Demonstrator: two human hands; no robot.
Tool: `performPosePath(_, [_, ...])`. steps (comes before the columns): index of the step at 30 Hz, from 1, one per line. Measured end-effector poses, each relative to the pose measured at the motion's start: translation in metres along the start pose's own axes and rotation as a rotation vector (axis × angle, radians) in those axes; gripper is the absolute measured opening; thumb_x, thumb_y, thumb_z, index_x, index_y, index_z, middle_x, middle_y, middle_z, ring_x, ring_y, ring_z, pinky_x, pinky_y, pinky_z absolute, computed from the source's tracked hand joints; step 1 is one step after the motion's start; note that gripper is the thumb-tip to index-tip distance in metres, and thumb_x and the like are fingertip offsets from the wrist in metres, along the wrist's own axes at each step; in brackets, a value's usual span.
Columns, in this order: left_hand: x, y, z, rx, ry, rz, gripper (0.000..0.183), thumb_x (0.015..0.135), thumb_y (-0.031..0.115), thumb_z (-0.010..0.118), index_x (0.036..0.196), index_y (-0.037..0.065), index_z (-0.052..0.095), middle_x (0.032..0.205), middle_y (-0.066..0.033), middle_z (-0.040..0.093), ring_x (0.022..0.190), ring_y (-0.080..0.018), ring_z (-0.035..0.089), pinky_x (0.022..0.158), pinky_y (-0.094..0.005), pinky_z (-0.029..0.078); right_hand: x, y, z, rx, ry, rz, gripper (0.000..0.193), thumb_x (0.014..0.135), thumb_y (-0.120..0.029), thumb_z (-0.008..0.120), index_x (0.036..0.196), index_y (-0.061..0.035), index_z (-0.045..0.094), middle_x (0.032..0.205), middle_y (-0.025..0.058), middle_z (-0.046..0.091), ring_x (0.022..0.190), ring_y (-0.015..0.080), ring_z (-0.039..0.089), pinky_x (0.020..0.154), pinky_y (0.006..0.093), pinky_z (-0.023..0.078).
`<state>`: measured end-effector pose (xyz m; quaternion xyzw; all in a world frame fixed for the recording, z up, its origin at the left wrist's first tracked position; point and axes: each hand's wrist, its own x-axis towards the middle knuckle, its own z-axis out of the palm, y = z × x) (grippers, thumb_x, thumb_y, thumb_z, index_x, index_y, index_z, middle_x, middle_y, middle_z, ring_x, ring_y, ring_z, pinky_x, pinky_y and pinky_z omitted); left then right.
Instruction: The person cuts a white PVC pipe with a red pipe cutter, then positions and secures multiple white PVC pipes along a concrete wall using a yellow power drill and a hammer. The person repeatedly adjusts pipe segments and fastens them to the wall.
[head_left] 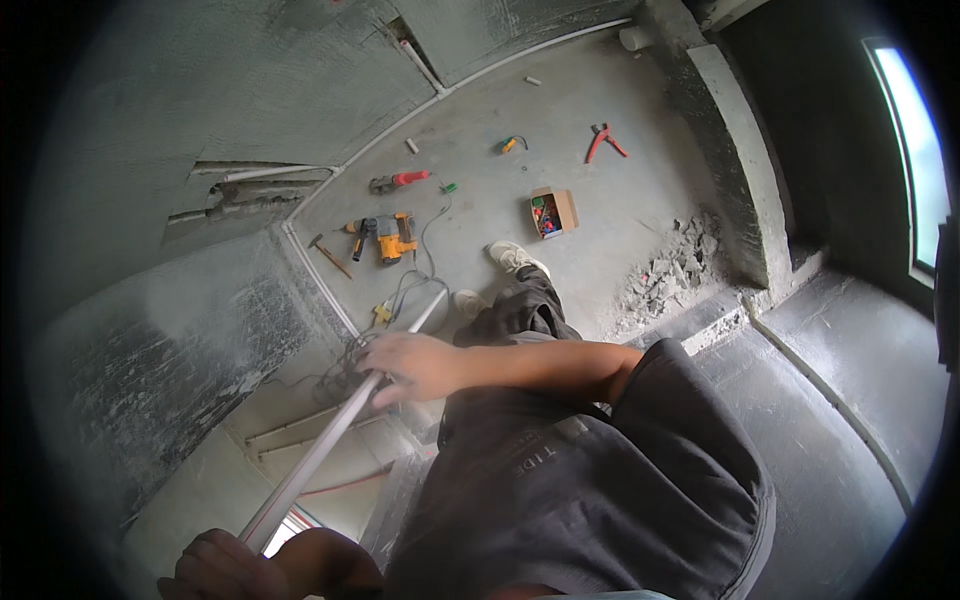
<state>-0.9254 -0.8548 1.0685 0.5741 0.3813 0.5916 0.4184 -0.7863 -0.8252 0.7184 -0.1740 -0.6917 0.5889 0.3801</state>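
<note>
A long white plastic pipe slants from the lower left up toward my shoes. My left hand is closed around its near end at the lower left. Farther along, my right hand wraps over the pipe from the right, a little blurred, with a short length of pipe sticking out beyond the fingers. Just past this hand, cables and a yellow connector lie on the floor.
Beyond lie a yellow hammer drill, a hammer, a red-handled power tool, red pipe cutters and an open cardboard box of small coloured parts. Rubble is heaped at right. White piping follows the wall's base.
</note>
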Motion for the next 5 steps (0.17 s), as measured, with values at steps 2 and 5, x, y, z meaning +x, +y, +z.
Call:
performPosePath(2, [0.0, -0.005, -0.011, -0.044, 0.007, 0.0, 0.049, 0.108, 0.06, 0.042, 0.111, 0.013, 0.057, 0.075, -0.0065, 0.048, 0.062, -0.0187, 0.044, 0.061, -0.0377, 0.038, -0.017, 0.015, -0.01, -0.007, 0.015, 0.292, 0.039, 0.094, -0.041, 0.07, 0.114, -0.0072, 0.068, 0.099, 0.0192, 0.069, 0.098, 0.0404, 0.067, 0.086, 0.0491, 0.054])
performPosePath(5, [-0.016, -0.009, -0.028, -0.059, 0.105, 0.003, 0.049, 0.107, 0.06, 0.042, 0.113, 0.013, 0.056, 0.075, -0.0077, 0.05, 0.062, -0.0192, 0.045, 0.061, -0.039, 0.039, -0.055, 0.05, -0.018, -0.267, -0.081, 0.617, 0.017, 0.094, -0.024, 0.063, 0.101, -0.0091, 0.067, 0.085, 0.0199, 0.071, 0.083, 0.0405, 0.07, 0.076, 0.0523, 0.056])
